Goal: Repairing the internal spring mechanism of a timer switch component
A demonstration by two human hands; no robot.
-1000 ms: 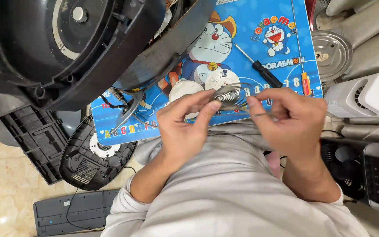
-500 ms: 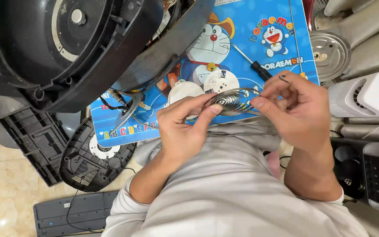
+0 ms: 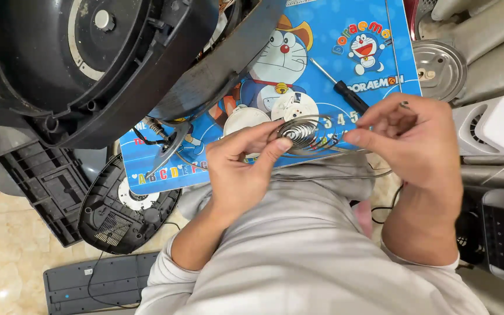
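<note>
My left hand (image 3: 241, 163) pinches a flat metal spiral coil (image 3: 300, 133) between thumb and fingers, over a blue cartoon mat (image 3: 345, 64). My right hand (image 3: 410, 140) holds the loose outer end of the coil's strip, pulled out to the right of the spiral. Both hands hover above my lap, in grey sleeves. A black-handled screwdriver (image 3: 345, 93) lies on the mat just beyond my right hand. Two white round parts (image 3: 246, 118) rest on the mat behind the coil.
A large black appliance shell (image 3: 88, 64) lies open at the upper left, wires trailing from it. A black round base plate (image 3: 125, 204) and a grey grille (image 3: 42, 181) lie on the floor at left. A round metal plate (image 3: 438, 69) and a white device (image 3: 497, 125) sit at right.
My right hand has moved right and slightly up, drawing the strip's end out from the spiral. My left hand still pinches the coil in nearly the same place.
</note>
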